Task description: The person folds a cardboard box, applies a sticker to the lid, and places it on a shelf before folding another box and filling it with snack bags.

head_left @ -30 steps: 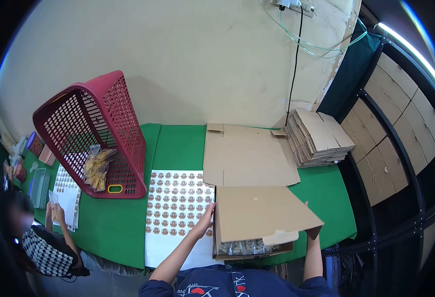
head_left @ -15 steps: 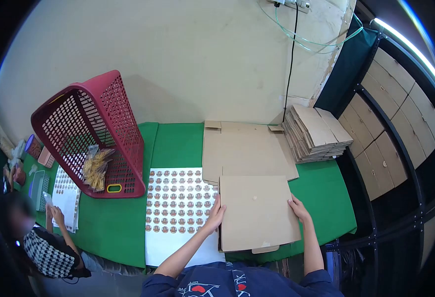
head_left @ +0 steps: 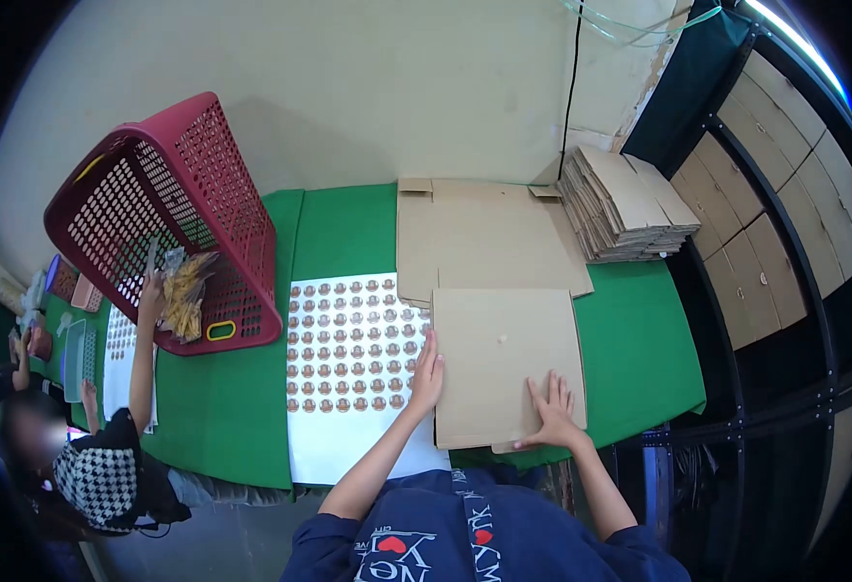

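A folded cardboard box (head_left: 504,364) lies closed in front of me, its near edge close to the table's front edge. My left hand (head_left: 427,376) rests along the box's left side, with the fingers pointing away from me. On the box's near right part lies my right hand (head_left: 551,415), fingers spread over the top and thumb near the front flap. An opened-out cardboard piece (head_left: 494,233) is behind the box, partly under it. To the left is a white sheet with rows of round stickers (head_left: 348,339).
A stack of flat cardboard (head_left: 630,204) stands at the back right. A tilted red basket (head_left: 242,213) holds bags of yellow items (head_left: 185,296); a co-worker's hand (head_left: 151,296) reaches into it. Shelves with boxes (head_left: 756,252) are on the right, and a green cloth (head_left: 217,417) covers the table.
My right hand has moved from the box's right edge onto its near right top and spread out. The co-worker's hand has gone up into the basket. The view has tilted down.
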The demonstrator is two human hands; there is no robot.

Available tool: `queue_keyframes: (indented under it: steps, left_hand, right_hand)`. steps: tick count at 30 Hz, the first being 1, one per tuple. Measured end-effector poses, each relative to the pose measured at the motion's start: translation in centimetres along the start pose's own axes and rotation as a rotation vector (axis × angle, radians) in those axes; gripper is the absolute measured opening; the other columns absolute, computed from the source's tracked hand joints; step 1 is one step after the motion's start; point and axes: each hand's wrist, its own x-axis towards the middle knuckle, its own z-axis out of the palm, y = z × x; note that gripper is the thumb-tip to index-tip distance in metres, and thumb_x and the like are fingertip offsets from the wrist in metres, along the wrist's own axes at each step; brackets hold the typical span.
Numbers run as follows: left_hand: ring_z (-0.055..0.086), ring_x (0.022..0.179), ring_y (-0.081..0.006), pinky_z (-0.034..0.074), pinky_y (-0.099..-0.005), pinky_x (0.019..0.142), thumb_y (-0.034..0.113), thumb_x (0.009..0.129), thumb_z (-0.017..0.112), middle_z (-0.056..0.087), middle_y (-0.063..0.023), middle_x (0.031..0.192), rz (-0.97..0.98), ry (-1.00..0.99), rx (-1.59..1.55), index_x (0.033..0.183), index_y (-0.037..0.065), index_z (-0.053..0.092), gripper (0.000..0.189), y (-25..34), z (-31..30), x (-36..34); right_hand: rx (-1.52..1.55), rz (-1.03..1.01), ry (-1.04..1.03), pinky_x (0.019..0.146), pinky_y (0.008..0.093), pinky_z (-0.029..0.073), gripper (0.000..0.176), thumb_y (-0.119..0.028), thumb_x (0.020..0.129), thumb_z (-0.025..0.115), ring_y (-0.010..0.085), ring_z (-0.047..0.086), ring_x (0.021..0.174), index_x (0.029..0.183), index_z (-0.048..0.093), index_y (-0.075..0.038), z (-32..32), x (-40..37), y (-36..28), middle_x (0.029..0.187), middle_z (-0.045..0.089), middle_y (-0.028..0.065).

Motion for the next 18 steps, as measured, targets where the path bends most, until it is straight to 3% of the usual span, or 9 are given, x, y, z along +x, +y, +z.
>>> queue_keyframes:
  steps: [4,10,18]
  left_hand:
    - [0.018,0.130,-0.0289,0.017,-0.0340,0.105,0.016,0.091,0.035,0.018,-0.0172,0.141,-0.016,-0.002,-0.104,0.136,0.004,0.016,0.050,-0.1,0.2,0.1]
    - [0.006,0.133,-0.0262,0.008,-0.0340,0.107,0.027,0.090,0.040,0.008,-0.0161,0.143,-0.183,-0.057,-0.221,0.136,0.000,0.009,0.062,2.8,0.1,-0.1]
    - [0.005,0.133,-0.0259,0.007,-0.0335,0.107,0.030,0.089,0.041,0.008,-0.0169,0.143,-0.246,-0.053,-0.354,0.136,-0.001,0.009,0.064,3.0,-0.6,0.0]
  right_hand:
    - [-0.118,-0.057,0.072,0.101,0.0564,0.008,0.112,-0.055,0.043,0.075,0.0464,0.002,0.128,0.136,0.023,-0.022,-0.9,-1.0,-0.7,0.139,0.001,0.0281]
    - [-0.136,-0.183,0.155,0.100,0.0475,0.026,0.083,-0.042,0.056,0.074,0.0448,0.024,0.123,0.128,0.041,-0.019,-1.3,-1.9,-0.9,0.136,0.026,0.0229]
    - [-0.079,-0.214,0.219,0.098,0.0436,0.031,0.067,-0.035,0.059,0.074,0.0421,0.031,0.121,0.120,0.050,-0.016,-2.2,-3.1,-1.9,0.131,0.036,0.0187]
